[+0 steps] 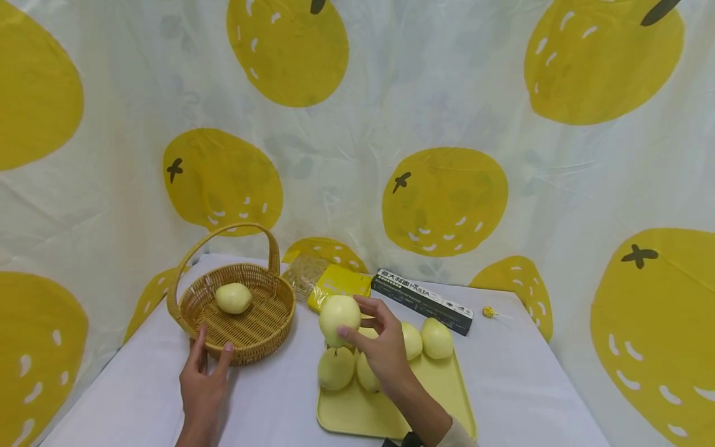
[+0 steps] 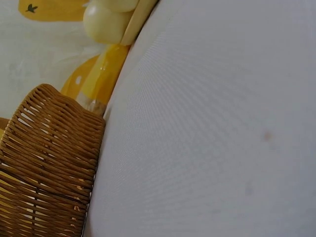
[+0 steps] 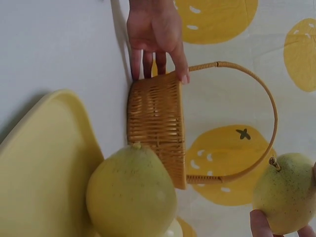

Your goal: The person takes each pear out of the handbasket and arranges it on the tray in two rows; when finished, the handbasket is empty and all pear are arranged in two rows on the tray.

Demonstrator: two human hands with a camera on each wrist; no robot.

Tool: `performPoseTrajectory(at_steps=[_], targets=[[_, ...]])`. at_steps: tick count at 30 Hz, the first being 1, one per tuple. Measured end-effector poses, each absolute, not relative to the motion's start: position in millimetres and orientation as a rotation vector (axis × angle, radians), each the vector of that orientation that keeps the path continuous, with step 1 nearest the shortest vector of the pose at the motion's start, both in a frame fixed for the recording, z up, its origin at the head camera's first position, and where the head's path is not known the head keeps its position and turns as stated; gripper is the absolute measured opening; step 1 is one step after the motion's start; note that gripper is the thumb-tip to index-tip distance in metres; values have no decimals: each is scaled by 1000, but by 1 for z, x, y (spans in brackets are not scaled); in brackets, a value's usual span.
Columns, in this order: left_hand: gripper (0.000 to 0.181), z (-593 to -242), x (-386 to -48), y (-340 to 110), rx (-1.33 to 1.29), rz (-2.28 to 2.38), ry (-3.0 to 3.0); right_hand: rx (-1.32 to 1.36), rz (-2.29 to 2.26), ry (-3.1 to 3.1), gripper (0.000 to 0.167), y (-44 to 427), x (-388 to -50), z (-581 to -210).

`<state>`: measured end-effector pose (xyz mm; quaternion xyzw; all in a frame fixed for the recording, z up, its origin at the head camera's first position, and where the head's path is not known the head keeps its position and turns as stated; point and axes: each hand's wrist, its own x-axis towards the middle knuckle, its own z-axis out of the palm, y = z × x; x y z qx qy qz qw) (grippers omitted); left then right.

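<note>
My right hand (image 1: 385, 347) grips a pale yellow-green pear (image 1: 339, 318) between thumb and fingers, above the far left part of a yellow tray (image 1: 427, 397). In the right wrist view, the stem shows on this held pear (image 3: 286, 192). Several more pears (image 1: 336, 369) lie on the tray. My left hand (image 1: 203, 388) rests against the near side of a wicker basket (image 1: 262, 351), its fingers fairly straight; in the right wrist view, the thumb of that left hand (image 3: 155, 29) touches the rim. Inside the basket lies one pear (image 1: 233, 298).
Behind the tray are a yellow packet (image 1: 341, 285), a clear bag (image 1: 305, 273) of something tan, and a long black pasta box (image 1: 421, 301). A small yellow lollipop-like item (image 1: 490, 311) lies to the right. The basket's tall handle (image 1: 190, 257) arches upward. A fruit-print curtain (image 1: 346, 155) hangs behind the table.
</note>
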<state>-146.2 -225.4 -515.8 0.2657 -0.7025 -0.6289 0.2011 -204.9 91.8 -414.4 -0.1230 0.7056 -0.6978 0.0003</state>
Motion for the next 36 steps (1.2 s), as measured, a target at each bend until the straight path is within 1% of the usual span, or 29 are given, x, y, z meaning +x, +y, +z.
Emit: performPoseTrajectory(at_steps=[6, 16, 24, 32, 36], targets=[[76, -516, -145, -224, 764, -1748, -1973, -340, -2189, 2262, 60, 112, -204, -419], [79, -518, -145, -226, 720, -1753, -1972, -211, -2214, 2295, 62, 142, -198, -427], [75, -513, -144, -225, 757, -1769, -1974, -137, -2190, 2374, 62, 166, -193, -428], [75, -511, -143, -223, 754, -1782, -1969, -3, -2137, 2445, 62, 190, -187, -434], [76, -512, -141, -224, 757, -1771, -1979, 74, -2104, 2481, 64, 201, -185, -440]])
